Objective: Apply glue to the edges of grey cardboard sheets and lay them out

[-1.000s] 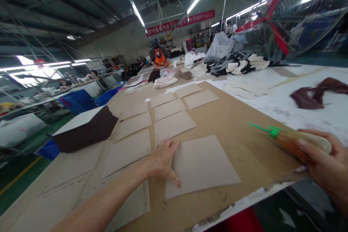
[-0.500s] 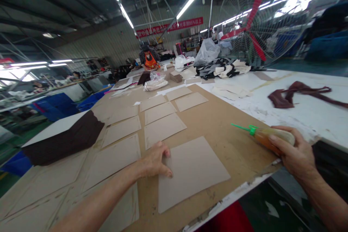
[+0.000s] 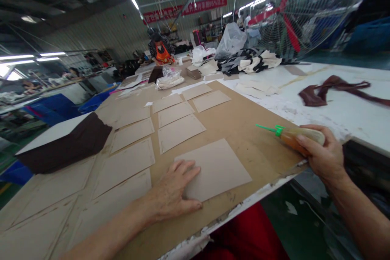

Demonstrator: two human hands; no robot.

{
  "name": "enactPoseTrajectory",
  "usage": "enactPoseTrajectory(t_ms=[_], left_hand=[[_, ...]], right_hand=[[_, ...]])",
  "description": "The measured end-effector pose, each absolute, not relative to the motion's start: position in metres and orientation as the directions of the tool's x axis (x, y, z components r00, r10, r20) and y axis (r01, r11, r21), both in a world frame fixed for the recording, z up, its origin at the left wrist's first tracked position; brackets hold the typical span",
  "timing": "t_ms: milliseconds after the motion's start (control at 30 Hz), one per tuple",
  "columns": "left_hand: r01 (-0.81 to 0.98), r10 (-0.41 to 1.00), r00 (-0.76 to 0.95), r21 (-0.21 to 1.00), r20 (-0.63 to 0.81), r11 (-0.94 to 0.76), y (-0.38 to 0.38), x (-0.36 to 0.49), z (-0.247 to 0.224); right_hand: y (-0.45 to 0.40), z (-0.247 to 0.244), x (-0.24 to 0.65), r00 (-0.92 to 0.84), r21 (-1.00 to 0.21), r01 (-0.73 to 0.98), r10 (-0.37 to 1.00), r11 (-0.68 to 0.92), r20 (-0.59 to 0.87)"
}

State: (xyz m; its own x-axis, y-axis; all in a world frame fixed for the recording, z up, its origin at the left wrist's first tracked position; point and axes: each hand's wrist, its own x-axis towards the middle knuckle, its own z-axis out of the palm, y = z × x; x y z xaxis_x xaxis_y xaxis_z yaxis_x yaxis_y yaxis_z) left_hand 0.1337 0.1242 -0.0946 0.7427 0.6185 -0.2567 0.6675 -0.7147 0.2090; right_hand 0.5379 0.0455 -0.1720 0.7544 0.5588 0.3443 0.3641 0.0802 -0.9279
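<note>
1. I have the left hand (image 3: 170,193) palm down, fingers loosely spread, on the left part of the near sheet (image 3: 219,166)
2. Its fingertips rest on the sheet and its thumb lies by the near edge
3. I see that sheet flat on the tan board (image 3: 240,118), close to the board's front edge
4. I have the right hand (image 3: 327,154) wrapped round the bottle (image 3: 292,138), gripping its rear part, near the board's right corner
5. The bottle is tilted, amber liquid inside, its green tip (image 3: 266,128) pointing left, over the board and clear of the sheet
6. The two hands are well apart, with much of the sheet between them
7. To the left and beyond, I see other sheets (image 3: 181,132) laid in rows, some with darker marks along their edges
8. A dark brown stack (image 3: 70,142) with a white top sits at the far left
9. On the white table (image 3: 344,124) to the right lies a brown scrap (image 3: 315,95), with a cloth pile (image 3: 250,61) farther back
10. Beyond, I make out a co-worker (image 3: 161,48) in an orange apron, and at right a fan (image 3: 280,10) with red blades
</note>
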Motion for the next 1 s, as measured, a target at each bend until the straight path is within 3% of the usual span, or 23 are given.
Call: enactPoseTrajectory(t_ms=[200,367,600,767,933,1000], left_hand=[[0.625,0.586,0.776,0.153,-0.234,-0.766,0.123,0.132,-0.088],[0.609,0.554,0.785,0.182,-0.279,-0.772,0.124,0.129,-0.081],[0.590,0.552,0.807,0.242,-0.211,-0.770,0.129,0.124,-0.080],[0.488,0.483,0.872,0.191,-0.078,-0.851,0.127,0.125,-0.085],[0.407,0.385,0.897,-0.066,0.217,-0.911,0.122,0.119,-0.092],[0.426,0.379,0.872,-0.100,0.310,-0.899,0.121,0.118,-0.087]], right_hand=[[0.045,-0.166,0.532,0.767,-0.928,0.369,0.548,0.049,0.334],[0.044,-0.167,0.534,0.767,-0.930,0.366,0.555,0.035,0.323],[0.044,-0.168,0.535,0.749,-0.931,0.365,0.585,0.026,0.310],[0.044,-0.164,0.532,0.764,-0.922,0.387,0.563,-0.010,0.315],[0.043,-0.159,0.530,0.760,-0.908,0.418,0.560,-0.034,0.330],[0.043,-0.158,0.529,0.761,-0.915,0.403,0.566,-0.029,0.317]])
